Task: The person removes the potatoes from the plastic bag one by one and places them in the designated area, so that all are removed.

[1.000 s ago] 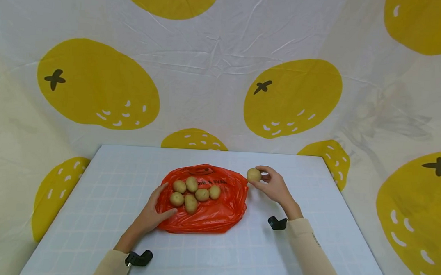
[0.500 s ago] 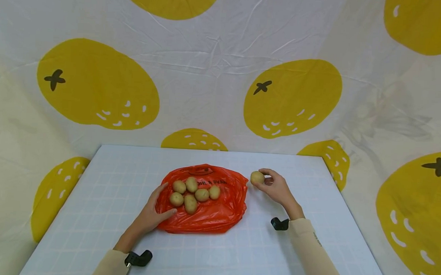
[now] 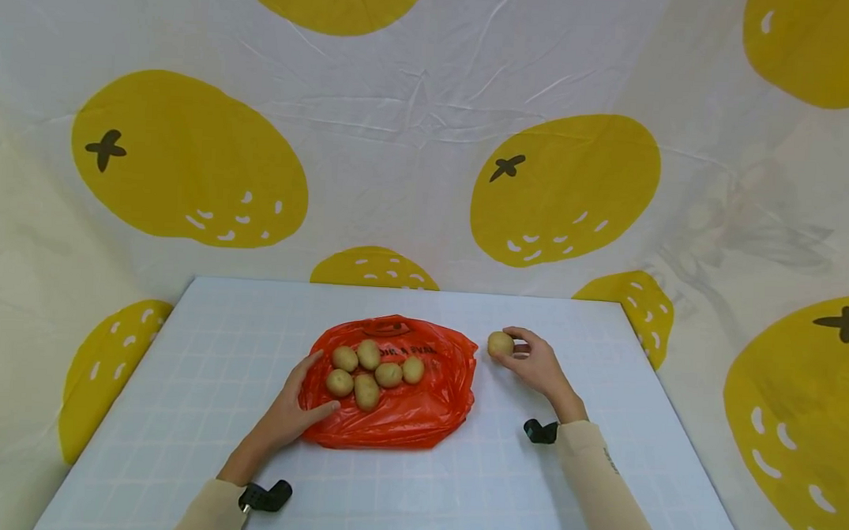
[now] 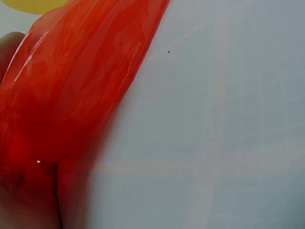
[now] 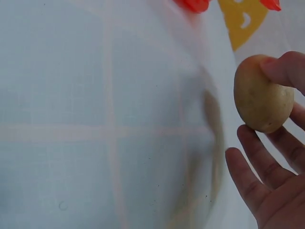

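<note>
A red plastic bag [image 3: 425,407] lies spread on the table, with several small potatoes [image 3: 366,393] grouped on its left and middle part. My left hand [image 3: 286,409] rests against the bag's left edge, thumb and fingers apart. In the left wrist view the red plastic [image 4: 71,86] hides much of that hand. Just right of the bag, my right hand [image 3: 537,366] pinches one potato [image 3: 501,344] between thumb and fingers. The right wrist view shows this smooth, tan potato [image 5: 259,98] with the thumb pressed on its upper side and the lower fingers loosely extended.
The table [image 3: 414,502] has a pale checked cover. Behind it hangs a white cloth [image 3: 386,176] printed with large yellow fruit. A dark wrist camera is worn on each arm, the left one [image 3: 266,495] and the right one [image 3: 541,431].
My right hand has moved slightly to the right and nearer to me with its potato, away from the bag's right edge. The left hand and the potatoes on the bag keep their places.
</note>
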A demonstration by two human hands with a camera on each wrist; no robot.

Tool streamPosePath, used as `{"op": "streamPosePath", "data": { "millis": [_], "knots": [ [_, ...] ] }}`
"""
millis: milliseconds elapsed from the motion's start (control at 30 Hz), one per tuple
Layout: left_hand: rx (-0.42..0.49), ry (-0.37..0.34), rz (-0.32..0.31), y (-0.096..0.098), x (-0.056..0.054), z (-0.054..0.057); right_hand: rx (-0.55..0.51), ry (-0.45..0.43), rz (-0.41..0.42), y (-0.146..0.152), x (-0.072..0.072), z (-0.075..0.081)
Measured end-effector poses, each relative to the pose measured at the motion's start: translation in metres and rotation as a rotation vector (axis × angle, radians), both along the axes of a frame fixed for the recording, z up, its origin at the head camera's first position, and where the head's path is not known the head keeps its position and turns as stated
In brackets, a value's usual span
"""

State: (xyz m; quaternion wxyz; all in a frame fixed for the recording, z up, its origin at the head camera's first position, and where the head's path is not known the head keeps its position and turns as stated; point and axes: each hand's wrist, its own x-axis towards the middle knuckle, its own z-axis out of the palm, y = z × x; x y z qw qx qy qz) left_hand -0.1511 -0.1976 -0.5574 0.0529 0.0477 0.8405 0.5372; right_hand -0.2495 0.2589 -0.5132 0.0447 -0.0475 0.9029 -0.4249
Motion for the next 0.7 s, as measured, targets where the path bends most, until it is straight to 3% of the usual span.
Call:
{"op": "streamPosePath", "data": {
  "millis": [700],
  "knots": [
    [0.004, -0.021, 0.005, 0.0011, -0.0006, 0.0026, 0.011, -0.033, 0.024, -0.0002, -0.0036, -0.0099]
  ]
}}
